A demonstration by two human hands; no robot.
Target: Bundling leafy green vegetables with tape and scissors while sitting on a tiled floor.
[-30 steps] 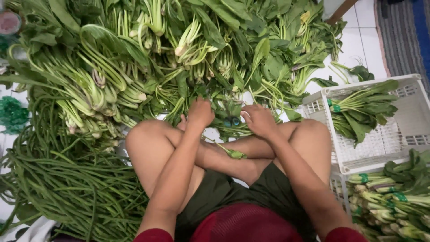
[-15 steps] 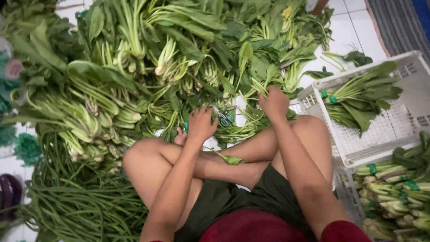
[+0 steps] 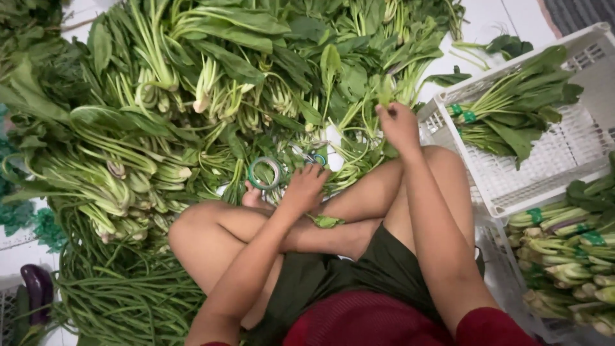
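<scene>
Head view: right hand [image 3: 398,125] grip pinches leafy greens [image 3: 384,91]; left hand [image 3: 304,187] rests loose beside tape roll [image 3: 265,173].

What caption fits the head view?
Seated person's right hand lifts greens; left hand rests near tape roll.

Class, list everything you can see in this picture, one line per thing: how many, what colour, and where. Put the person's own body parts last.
Leafy greens pile: one big heap, green with pale stalks, across the floor ahead.
Long beans: many, green, lower left.
Tape roll: one, green, beside the left hand.
Upper crate: one, white, right side.
Tied bundle: one, green, in the upper crate.
Banded bundles: several, green, lower right.
Eggplant: one, purple, bottom left.
Floor: white tiles.
Legs: two, crossed.
Left hand: near the tape roll.
Right hand: gripping a leafy stalk.
</scene>
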